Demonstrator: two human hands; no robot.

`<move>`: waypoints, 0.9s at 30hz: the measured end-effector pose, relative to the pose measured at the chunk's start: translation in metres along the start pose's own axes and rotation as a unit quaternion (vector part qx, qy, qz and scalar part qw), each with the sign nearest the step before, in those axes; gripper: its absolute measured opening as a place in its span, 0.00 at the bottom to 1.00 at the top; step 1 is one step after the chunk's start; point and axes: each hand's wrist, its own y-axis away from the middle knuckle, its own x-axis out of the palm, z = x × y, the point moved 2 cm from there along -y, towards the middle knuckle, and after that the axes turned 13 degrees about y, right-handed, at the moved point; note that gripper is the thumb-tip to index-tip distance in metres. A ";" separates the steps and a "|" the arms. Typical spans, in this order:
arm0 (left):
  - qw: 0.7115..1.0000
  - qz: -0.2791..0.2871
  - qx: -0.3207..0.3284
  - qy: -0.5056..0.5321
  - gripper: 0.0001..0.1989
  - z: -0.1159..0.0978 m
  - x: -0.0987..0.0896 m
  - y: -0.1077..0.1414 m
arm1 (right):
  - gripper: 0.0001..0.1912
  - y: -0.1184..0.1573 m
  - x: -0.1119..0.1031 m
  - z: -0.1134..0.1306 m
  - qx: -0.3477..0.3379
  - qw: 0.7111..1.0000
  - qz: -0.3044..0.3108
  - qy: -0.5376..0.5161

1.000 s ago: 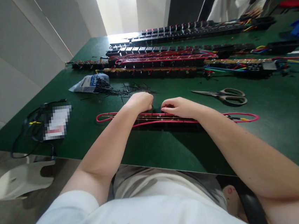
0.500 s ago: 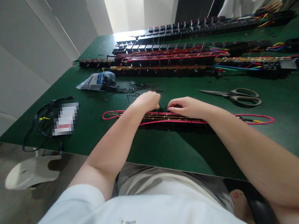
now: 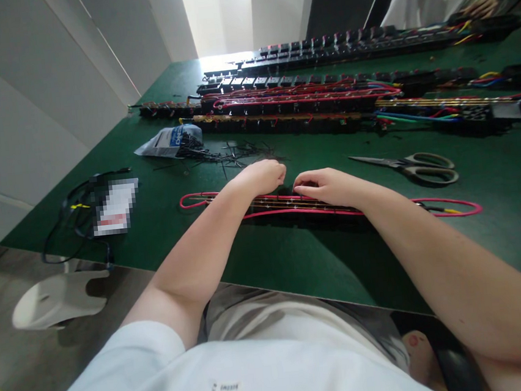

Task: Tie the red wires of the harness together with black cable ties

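A long black strip assembly with brass-coloured rods and a looped red cable lies across the green table in front of me. Above its middle, my left hand is closed, its fingertips pinched at the far edge; what they hold is too small to make out. Just to the right, my right hand has curled fingers and thumb at the strip's far edge, also closed on something I cannot make out. Short dark ties stand up from the strip near both hands.
Scissors lie right of my hands. A plastic bag spills black ties beyond them. Longer wired assemblies span the back. A black cable and blurred paper lie left. Another person's hand is at back right.
My left hand has shifted slightly right, towards my right hand. My right hand stays nearly in place. The other person's hand at back right has moved slightly.
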 end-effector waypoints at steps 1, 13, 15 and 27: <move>1.000 -0.002 0.002 0.007 0.17 0.001 0.001 0.000 | 0.16 0.000 0.000 0.000 0.000 1.000 -0.001 0.000; 0.965 -0.130 0.071 0.218 0.08 -0.020 -0.005 0.002 | 0.16 0.002 0.002 -0.003 -0.019 0.998 -0.040 -0.034; 0.946 -0.156 0.083 0.272 0.08 -0.024 -0.006 0.002 | 0.17 0.003 0.000 -0.004 -0.014 0.996 -0.069 -0.046; 0.852 -0.161 0.053 0.495 0.04 -0.023 -0.006 -0.002 | 0.15 0.008 -0.015 -0.007 -0.012 0.959 -0.226 -0.168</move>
